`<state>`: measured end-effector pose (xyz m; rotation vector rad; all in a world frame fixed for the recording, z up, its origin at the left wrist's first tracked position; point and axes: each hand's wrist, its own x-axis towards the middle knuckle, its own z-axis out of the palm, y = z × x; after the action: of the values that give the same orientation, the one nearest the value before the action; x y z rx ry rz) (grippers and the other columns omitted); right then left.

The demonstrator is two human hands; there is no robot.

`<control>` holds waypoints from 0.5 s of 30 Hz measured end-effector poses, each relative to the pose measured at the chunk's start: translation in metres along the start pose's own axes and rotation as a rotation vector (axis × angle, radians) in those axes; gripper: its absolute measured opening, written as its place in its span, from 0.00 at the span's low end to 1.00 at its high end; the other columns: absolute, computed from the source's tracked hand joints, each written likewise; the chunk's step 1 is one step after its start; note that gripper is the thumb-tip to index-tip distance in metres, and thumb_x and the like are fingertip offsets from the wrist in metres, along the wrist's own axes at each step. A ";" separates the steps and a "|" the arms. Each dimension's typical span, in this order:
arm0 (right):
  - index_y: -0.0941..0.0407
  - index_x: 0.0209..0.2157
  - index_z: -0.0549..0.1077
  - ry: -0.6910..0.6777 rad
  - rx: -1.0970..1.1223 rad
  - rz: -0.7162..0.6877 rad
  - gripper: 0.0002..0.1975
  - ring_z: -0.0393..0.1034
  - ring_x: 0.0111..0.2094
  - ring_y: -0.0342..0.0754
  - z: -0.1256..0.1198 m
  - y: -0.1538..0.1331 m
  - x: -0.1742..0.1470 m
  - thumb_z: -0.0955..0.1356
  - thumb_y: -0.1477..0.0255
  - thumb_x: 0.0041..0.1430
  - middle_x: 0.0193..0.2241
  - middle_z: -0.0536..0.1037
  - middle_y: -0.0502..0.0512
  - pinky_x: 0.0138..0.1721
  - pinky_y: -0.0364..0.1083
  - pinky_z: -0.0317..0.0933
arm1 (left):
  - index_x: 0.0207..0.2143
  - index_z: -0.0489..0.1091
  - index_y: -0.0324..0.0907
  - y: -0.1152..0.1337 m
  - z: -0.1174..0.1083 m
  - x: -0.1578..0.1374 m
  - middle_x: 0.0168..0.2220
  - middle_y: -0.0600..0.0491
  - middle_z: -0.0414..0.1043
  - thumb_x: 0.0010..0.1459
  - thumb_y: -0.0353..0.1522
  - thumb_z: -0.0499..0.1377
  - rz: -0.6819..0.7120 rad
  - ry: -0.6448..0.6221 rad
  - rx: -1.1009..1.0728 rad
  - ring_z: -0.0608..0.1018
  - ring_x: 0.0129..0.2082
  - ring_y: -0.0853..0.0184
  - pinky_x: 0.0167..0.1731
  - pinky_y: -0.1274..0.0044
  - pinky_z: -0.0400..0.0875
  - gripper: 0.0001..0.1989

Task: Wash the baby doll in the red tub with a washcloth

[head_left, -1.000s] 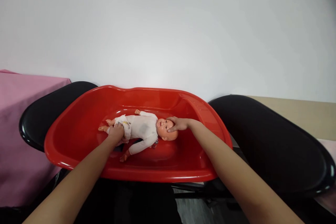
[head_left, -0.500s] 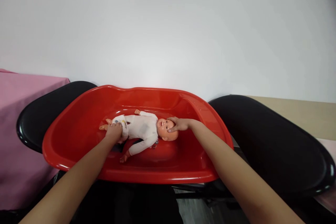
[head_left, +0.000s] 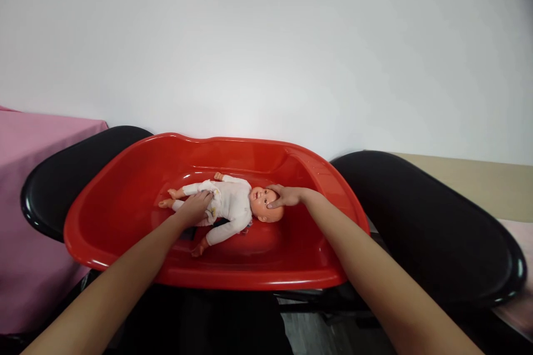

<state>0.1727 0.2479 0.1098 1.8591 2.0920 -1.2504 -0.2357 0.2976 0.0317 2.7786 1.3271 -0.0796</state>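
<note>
Baby doll [head_left: 233, 199] lies on its back in the red tub [head_left: 104, 199], head toward the right end, feet toward the left, arms spread. Left hand [head_left: 196, 208] is over the doll's waist, fingers on the patterned white cloth [head_left: 214, 208]; can't tell if they pinch it or just rest there. Right hand [head_left: 285, 196] holds the top of the head, thumb on the near side, other fingers round the far side. Room inside the tub: long stretch of red between feet and left rim, shorter one from head to right end; doll's far hand near the far wall, near arm angled toward the near rim. Both forearms cross above the near rim; contact with it unclear. Far rim sits close along the white wall [head_left: 266, 50], so little space that side. Black rounded surfaces flank the tub, left one [head_left: 45, 191] and right one [head_left: 433, 233], each partly behind its edge. Pink cloth [head_left: 37, 188] far left. Dark bit beneath the doll's shoulder, too small to tell.
</note>
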 end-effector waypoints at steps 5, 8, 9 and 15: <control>0.51 0.80 0.53 -0.001 0.010 -0.023 0.66 0.56 0.75 0.71 0.001 0.003 0.002 0.78 0.37 0.48 0.77 0.58 0.66 0.74 0.63 0.57 | 0.74 0.63 0.47 0.018 -0.014 0.002 0.74 0.45 0.63 0.66 0.36 0.57 0.104 -0.019 -0.068 0.64 0.74 0.43 0.76 0.59 0.53 0.35; 0.51 0.80 0.53 -0.005 -0.001 -0.021 0.65 0.56 0.75 0.71 0.001 0.005 0.003 0.77 0.38 0.50 0.77 0.57 0.65 0.74 0.63 0.57 | 0.78 0.57 0.53 0.024 -0.015 0.000 0.79 0.53 0.54 0.64 0.39 0.58 0.069 -0.060 -0.069 0.51 0.80 0.44 0.79 0.57 0.46 0.40; 0.51 0.80 0.53 -0.004 0.001 -0.014 0.64 0.56 0.75 0.71 0.002 0.005 0.003 0.78 0.39 0.51 0.77 0.57 0.65 0.74 0.63 0.57 | 0.78 0.56 0.53 0.023 -0.013 -0.001 0.79 0.54 0.53 0.65 0.38 0.57 0.054 -0.064 -0.059 0.49 0.81 0.44 0.79 0.55 0.45 0.40; 0.52 0.79 0.54 -0.004 0.022 -0.004 0.62 0.58 0.74 0.70 0.002 0.000 -0.001 0.78 0.41 0.52 0.77 0.57 0.66 0.73 0.61 0.59 | 0.72 0.66 0.42 0.011 -0.001 -0.002 0.76 0.43 0.60 0.71 0.30 0.50 0.033 0.002 -0.009 0.61 0.76 0.44 0.74 0.55 0.55 0.29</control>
<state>0.1725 0.2459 0.1092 1.8609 2.0891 -1.2817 -0.2283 0.2893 0.0333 2.7926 1.2779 -0.0682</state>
